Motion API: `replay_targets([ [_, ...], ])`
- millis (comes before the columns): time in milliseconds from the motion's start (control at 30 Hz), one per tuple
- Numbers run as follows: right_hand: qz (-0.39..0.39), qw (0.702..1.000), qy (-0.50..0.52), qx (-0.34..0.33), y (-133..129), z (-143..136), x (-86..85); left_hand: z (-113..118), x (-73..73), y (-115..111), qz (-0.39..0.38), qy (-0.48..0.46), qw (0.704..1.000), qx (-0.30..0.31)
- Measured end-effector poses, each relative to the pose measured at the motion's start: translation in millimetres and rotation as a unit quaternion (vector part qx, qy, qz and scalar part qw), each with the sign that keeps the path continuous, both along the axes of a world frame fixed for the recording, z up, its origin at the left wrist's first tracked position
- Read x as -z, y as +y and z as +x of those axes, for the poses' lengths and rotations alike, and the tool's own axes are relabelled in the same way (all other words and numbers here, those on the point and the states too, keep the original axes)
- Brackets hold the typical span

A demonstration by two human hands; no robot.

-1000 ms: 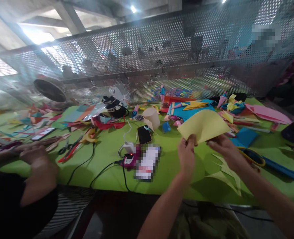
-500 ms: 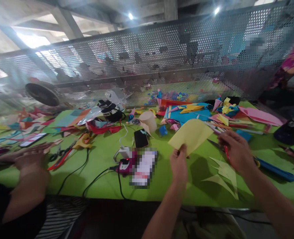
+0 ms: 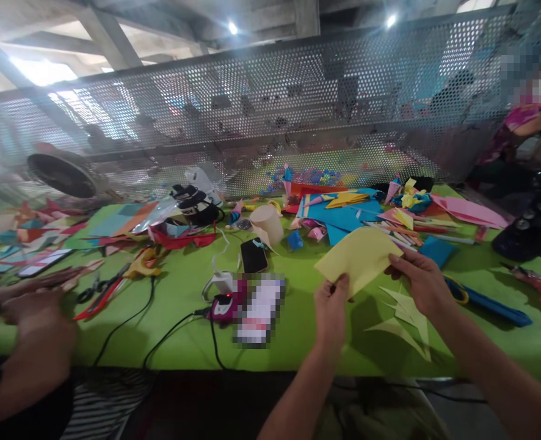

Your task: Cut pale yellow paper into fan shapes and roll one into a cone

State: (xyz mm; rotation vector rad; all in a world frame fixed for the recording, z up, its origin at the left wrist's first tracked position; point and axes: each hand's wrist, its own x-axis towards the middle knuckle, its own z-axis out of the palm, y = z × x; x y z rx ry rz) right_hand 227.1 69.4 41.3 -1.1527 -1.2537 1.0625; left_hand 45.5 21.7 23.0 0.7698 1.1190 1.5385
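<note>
Yellow paper (image 3: pixel 359 258) | held: left hand (image 3: pixel 331 310), right hand (image 3: pixel 421 278) | beige cylinder (image 3: pixel 270 223): inside unclear

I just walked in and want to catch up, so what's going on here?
A yellow sheet is held above the green table: the left hand grips its lower edge, the right hand its right corner. Pointed paper pieces lie below. At the far left is another person's hand.

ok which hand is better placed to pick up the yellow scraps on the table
Right, probably: the right hand is nearer the yellow scraps, while the left hand pinches the yellow sheet farther off and could likely hold it alone.
</note>
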Motion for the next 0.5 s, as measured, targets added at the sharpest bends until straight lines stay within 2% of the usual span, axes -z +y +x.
replay_targets([
  [167,0.032,0.995,-0.074,0.057,3.2,47.7,-12.2,-17.2,4.1,3.1,-0.023,-0.010,0.999,-0.036],
  [233,0.026,0.989,-0.139,0.032,-3.6,67.1,-14.2,-25.5,3.8,4.4,-0.028,-0.012,0.998,-0.050],
  [300,0.031,0.968,-0.250,0.008,-13.3,84.7,-10.2,-32.9,3.1,5.6,-0.030,-0.012,0.998,-0.053],
  [333,0.051,0.934,-0.355,-0.005,-18.3,92.2,-5.6,-35.6,2.9,6.1,-0.031,-0.013,0.998,-0.052],
  [400,0.086,0.843,-0.531,-0.022,-26.1,103.7,7.4,-38.2,3.4,7.0,-0.032,-0.020,0.998,-0.045],
  [467,0.105,0.779,-0.617,-0.038,-29.3,109.7,22.2,-37.5,5.0,7.7,-0.034,-0.028,0.998,-0.036],
  [500,0.113,0.760,-0.639,-0.037,-29.0,110.7,28.8,-36.5,5.9,8.0,-0.037,-0.030,0.998,-0.032],
])
